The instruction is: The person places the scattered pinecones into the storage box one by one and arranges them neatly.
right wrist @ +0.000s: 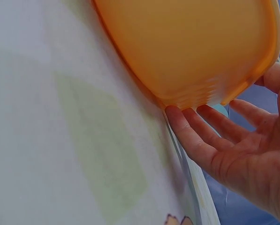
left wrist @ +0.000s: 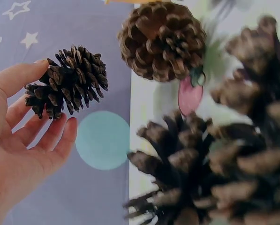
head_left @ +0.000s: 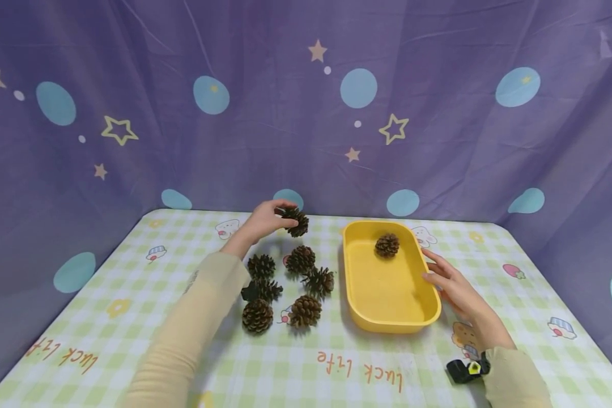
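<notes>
My left hand (head_left: 267, 222) holds a brown pine cone (head_left: 297, 222) near the table's far edge. In the left wrist view, thumb and fingers pinch the cone (left wrist: 67, 80) at one end, its scales spread wide. Below it on the table lies a loose group of several pine cones (head_left: 301, 260). On the right stands a yellow plastic tub (head_left: 358, 327) with one pine cone (head_left: 387, 245) in its far part. My right hand (head_left: 454, 287) rests against the tub's right side, its extended fingertips on the outer wall and the thumb at the rim in the right wrist view.
A checked tablecloth (head_left: 255, 362) with printed pictures and lettering covers the table. A black wrist strap device (head_left: 464, 370) shows at my right sleeve. A purple curtain (head_left: 285, 158) with stars and blue dots hangs behind the table.
</notes>
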Demonstrator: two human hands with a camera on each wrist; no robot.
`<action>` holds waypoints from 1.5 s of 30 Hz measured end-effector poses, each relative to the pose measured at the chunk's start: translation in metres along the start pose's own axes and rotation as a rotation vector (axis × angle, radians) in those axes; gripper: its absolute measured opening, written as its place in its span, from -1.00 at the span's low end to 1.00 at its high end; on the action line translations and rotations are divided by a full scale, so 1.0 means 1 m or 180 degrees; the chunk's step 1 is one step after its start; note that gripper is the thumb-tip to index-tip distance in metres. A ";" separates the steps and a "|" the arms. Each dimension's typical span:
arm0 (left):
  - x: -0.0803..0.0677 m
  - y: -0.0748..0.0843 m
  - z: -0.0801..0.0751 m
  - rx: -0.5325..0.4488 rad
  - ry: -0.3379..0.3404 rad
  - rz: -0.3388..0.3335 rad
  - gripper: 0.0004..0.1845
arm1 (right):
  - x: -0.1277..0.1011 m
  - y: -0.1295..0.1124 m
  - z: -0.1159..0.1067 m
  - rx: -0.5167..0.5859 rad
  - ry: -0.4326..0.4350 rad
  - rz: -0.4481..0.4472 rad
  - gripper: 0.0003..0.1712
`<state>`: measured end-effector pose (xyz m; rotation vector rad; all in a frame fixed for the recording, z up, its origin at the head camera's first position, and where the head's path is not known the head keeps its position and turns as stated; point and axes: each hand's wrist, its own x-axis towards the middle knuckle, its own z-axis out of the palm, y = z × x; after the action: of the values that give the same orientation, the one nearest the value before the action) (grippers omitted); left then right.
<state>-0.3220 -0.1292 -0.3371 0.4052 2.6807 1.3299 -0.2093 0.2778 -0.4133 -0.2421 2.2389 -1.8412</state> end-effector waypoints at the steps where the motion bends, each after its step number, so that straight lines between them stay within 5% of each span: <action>1: 0.000 0.002 0.001 0.0003 -0.0008 0.0001 -0.48 | 0.000 0.000 0.000 0.0000 -0.0004 -0.0002 -0.23; 10: 0.005 0.020 0.013 -0.0044 -0.0112 0.0169 -0.48 | 0.000 0.000 -0.001 0.0057 -0.0056 -0.0054 -0.23; 45: 0.031 0.071 0.078 0.0126 -0.0297 0.0281 -0.45 | 0.001 0.000 -0.002 0.0089 -0.0050 0.0006 -0.23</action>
<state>-0.3208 -0.0199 -0.3270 0.5813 2.6439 1.2488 -0.2110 0.2790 -0.4133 -0.2489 2.2006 -1.8618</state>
